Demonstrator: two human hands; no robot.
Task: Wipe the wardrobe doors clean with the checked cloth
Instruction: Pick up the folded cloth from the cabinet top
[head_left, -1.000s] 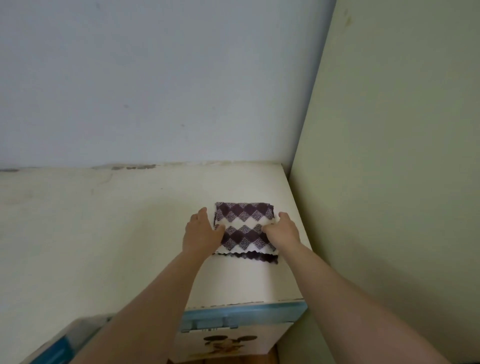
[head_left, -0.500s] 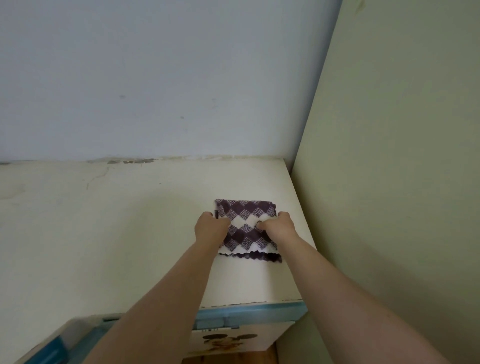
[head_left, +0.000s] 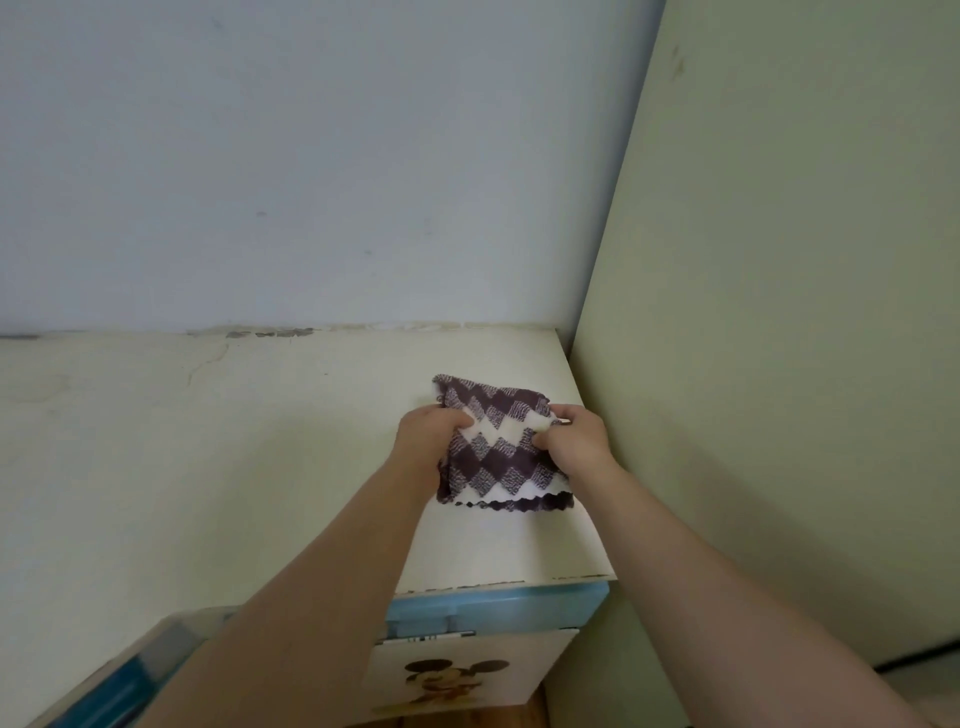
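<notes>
The checked cloth (head_left: 498, 447), purple and white with a scalloped dark edge, lies folded on the cream top of a low cabinet (head_left: 260, 441), near its right end. My left hand (head_left: 428, 439) grips the cloth's left side with curled fingers. My right hand (head_left: 574, 441) pinches its right side. The cloth bunches and lifts slightly between them. A tall pale green panel (head_left: 779, 338), likely the wardrobe's side, rises just to the right of the cloth.
A pale blue-grey wall (head_left: 311, 156) stands behind the cabinet. The cabinet front below has a light blue trim (head_left: 498, 605) and a drawer with a cartoon mouse picture (head_left: 447, 675). A blue-edged box (head_left: 119, 680) sits at the lower left.
Both hands have closed on the cloth's sides, moving from resting beside it to gripping it. The cloth, flat before, now bunches and rises a little.
</notes>
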